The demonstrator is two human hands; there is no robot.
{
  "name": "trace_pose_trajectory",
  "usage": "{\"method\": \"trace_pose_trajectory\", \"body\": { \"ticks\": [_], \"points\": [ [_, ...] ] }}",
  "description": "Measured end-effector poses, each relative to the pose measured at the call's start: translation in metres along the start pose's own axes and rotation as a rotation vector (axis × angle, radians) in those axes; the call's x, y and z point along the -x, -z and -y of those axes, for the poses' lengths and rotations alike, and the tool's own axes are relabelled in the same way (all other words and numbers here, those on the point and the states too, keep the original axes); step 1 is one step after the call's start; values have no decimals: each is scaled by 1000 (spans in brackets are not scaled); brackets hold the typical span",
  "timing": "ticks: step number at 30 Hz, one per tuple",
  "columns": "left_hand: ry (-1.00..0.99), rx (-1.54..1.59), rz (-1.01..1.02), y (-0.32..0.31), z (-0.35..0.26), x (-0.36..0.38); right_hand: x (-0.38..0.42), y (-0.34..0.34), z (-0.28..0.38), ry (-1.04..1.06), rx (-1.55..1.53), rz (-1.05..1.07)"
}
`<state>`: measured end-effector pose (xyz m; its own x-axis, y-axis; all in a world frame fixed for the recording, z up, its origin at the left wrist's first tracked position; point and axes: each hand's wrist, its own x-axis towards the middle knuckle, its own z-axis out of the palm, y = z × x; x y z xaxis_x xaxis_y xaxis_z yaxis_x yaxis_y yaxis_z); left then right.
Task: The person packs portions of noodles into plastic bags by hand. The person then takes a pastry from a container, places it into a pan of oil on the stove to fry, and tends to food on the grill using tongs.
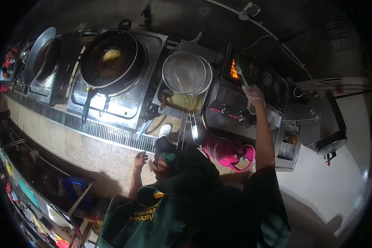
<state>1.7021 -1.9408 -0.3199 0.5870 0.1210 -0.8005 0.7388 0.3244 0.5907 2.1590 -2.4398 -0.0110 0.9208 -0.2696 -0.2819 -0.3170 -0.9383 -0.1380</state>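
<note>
My right hand (254, 96), in a clear plastic glove, is closed round the handle of a metal fork (239, 71). The fork's pronged end reaches over the grill (265, 80), near an orange glow (234, 69) at its left end. Dark food or grate lies beyond the fork, too dim to make out. My left hand (140, 159) hangs low by my body, over the floor, its fingers loosely bent and apart. Nothing shows in it.
A large black frying pan (107, 76) with oil and a yellow piece of food sits on the left stove. Strainers (187, 72) rest over a fryer. Below the grill stands a pink gas cylinder (223, 152). A cluttered shelf (33, 198) is at lower left.
</note>
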Motion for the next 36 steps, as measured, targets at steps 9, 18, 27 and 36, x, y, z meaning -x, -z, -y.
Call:
{"method": "trace_pose_trajectory", "body": {
  "ticks": [9,18,27,36],
  "points": [
    [199,-43,-75,15,43,37,37,18,21,3,167,-109],
    [94,-37,-74,-6,2,26,38,31,37,11,214,-73],
    [35,-39,-44,-12,-20,11,-8,-1,-27,44,-189,-29],
    [9,70,42,27,39,29,24,-23,-31,-317,-1502,522]
  ]
}}
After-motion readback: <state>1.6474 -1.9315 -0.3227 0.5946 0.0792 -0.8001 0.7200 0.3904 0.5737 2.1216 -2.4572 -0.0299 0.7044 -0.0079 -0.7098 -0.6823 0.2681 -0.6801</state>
